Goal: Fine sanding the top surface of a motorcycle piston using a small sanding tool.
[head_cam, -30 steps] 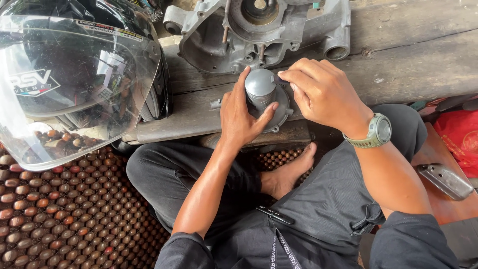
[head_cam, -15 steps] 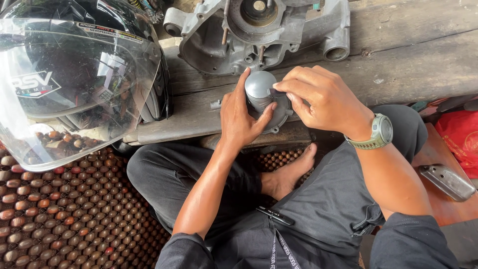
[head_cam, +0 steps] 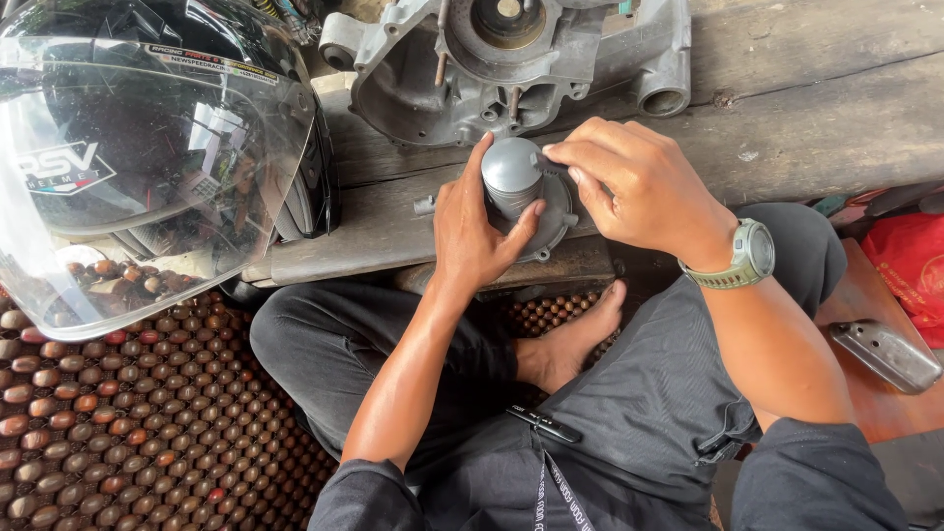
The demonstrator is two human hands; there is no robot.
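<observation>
The left hand wraps its grip around a grey metal part standing on the wooden tabletop; the right hand pinches its rim. It looks rigid, fairly heavy, maybe greasy — best held by the domed body. Beyond lies an engine casing; left, a helmet.

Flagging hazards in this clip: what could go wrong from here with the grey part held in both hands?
The grey metal part sits near the front edge of the wooden bench, gripped only by the left hand and right hand; it might slip onto the bare foot below. The engine casing behind crowds the fingers, so they could get knocked.
</observation>
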